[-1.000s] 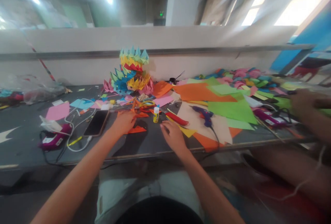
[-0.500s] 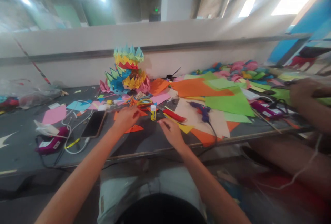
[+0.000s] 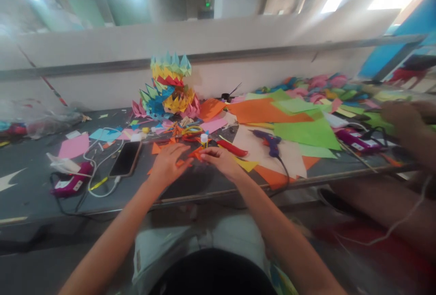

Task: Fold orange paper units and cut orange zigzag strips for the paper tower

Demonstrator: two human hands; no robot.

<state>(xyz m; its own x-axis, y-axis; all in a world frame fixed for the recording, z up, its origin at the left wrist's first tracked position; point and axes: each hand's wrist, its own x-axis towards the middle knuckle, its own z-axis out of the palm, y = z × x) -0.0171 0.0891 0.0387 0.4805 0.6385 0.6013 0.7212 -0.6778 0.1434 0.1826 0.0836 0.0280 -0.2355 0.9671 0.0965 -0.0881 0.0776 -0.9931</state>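
My left hand (image 3: pixel 166 164) lies flat, fingers stretched, on small orange paper triangles (image 3: pixel 156 148) on the dark table (image 3: pixel 190 186). My right hand (image 3: pixel 222 158) has come close beside it and pinches a folded orange paper piece (image 3: pixel 196 153) between fingertips. Just behind the hands stand a small glue stick (image 3: pixel 204 139) and a red craft knife (image 3: pixel 233 148). A black phone (image 3: pixel 126 158) lies to the left of my left hand.
A tall multicoloured origami stack (image 3: pixel 170 88) stands at the back. Orange and green sheets (image 3: pixel 299 131) and a blue glue gun (image 3: pixel 269 142) lie to the right. A purple glue gun (image 3: pixel 70 183) with cables sits left. Another person's hand (image 3: pixel 402 117) works at far right.
My right hand moved left toward my left hand and took hold of an orange piece. My left hand shifted slightly nearer and flattened on the paper. The view tilted a little.
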